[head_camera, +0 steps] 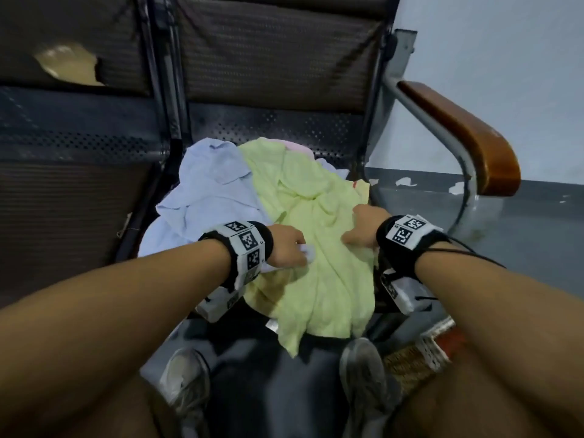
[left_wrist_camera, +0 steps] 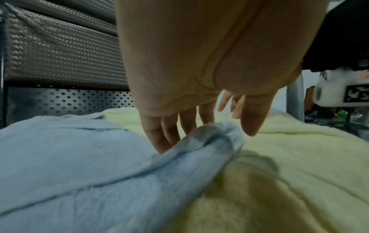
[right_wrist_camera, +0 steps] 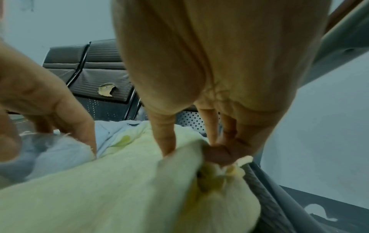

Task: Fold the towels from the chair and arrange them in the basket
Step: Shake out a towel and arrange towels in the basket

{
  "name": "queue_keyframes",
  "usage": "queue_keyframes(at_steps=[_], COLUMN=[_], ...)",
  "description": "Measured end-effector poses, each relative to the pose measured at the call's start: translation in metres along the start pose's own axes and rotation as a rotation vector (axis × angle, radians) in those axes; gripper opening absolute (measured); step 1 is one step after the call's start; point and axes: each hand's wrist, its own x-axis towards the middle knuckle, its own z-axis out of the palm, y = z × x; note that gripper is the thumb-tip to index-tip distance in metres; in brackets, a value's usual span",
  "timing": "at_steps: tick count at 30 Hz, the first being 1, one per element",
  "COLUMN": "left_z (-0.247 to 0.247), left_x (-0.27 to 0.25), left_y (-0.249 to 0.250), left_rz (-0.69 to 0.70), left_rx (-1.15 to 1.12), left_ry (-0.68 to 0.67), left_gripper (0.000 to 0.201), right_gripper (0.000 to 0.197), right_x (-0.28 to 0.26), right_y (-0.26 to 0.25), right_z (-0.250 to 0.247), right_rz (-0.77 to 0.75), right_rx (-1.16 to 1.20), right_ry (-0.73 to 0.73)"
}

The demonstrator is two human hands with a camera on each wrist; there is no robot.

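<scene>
A crumpled pile of towels lies on the chair seat [head_camera: 278, 128]: a light blue towel [head_camera: 208, 191] on the left, a yellow-green towel [head_camera: 319, 248] across the middle and hanging over the front edge, and a bit of pink towel [head_camera: 298, 147] at the back. My left hand [head_camera: 300, 251] pinches a raised fold of the blue towel [left_wrist_camera: 215, 132] between fingers and thumb. My right hand [head_camera: 354, 229] grips the right edge of the yellow-green towel [right_wrist_camera: 139, 181], bunched between thumb and fingers. A woven basket [head_camera: 433, 346] stands on the floor at lower right, partly hidden by my arm.
A brown wooden armrest [head_camera: 467, 134] on a metal frame bounds the seat on the right. Another seat with a torn backrest [head_camera: 69, 64] adjoins on the left. My shoes [head_camera: 186, 380] stand on the floor below the seat's front edge.
</scene>
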Motion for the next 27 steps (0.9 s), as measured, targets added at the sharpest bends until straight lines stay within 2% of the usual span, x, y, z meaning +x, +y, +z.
queue_keyframes(at_steps=[3, 6, 8, 10, 11, 13, 14, 16, 19, 21, 24, 25, 27], left_z=[0.0, -0.005, -0.009, -0.012, -0.013, -0.015, -0.015, -0.014, -0.013, -0.015, -0.015, -0.013, -0.011], left_x=[0.003, 0.004, -0.001, -0.008, -0.009, -0.013, -0.015, -0.016, -0.023, -0.03, -0.042, -0.044, -0.043], left_y=[-0.002, -0.006, -0.007, -0.004, -0.003, -0.002, -0.002, -0.001, 0.001, 0.002, 0.002, -0.001, -0.009], left_rz=[0.002, -0.004, 0.031, 0.15, 0.202, 0.226, 0.221, 0.178, 0.026, -0.006, 0.076, 0.089, 0.02], left_rx=[-0.026, -0.14, -0.345, -0.615, -0.728, -0.895, -0.97, -1.058, -1.043, -1.085, -1.039, -0.974, -0.826], left_ry=[0.009, 0.092, 0.151, 0.216, 0.285, 0.451, 0.494, 0.531, 0.61, 0.607, 0.522, 0.502, 0.547], left_gripper=[0.036, 0.057, 0.069, 0.054, 0.044, 0.029, 0.024, 0.02, 0.025, 0.028, 0.005, 0.011, 0.015], right_gripper=[0.033, 0.023, 0.019, 0.018, 0.015, 0.012, 0.017, 0.03, 0.047, 0.057, 0.047, 0.04, 0.028], right_x=[0.01, 0.011, -0.001, -0.013, -0.018, -0.025, -0.027, -0.028, -0.023, -0.016, -0.008, -0.006, -0.004], right_y=[-0.007, -0.02, -0.034, -0.05, -0.056, -0.065, -0.067, -0.067, -0.058, -0.05, -0.045, -0.045, -0.046], right_z=[-0.011, -0.016, -0.018, -0.021, -0.023, -0.025, -0.027, -0.028, -0.027, -0.023, -0.01, -0.008, -0.008], right_rz=[0.026, -0.066, -0.167, -0.283, -0.333, -0.4, -0.414, -0.437, -0.485, -0.542, -0.572, -0.567, -0.564], right_rx=[0.071, 0.247, 0.578, 1.001, 1.14, 1.259, 1.271, 1.211, 0.848, 0.582, 0.282, 0.263, 0.297], right_ry=[-0.027, 0.004, 0.006, -0.078, -0.121, -0.138, -0.109, 0.01, 0.226, 0.202, 0.128, 0.155, 0.25])
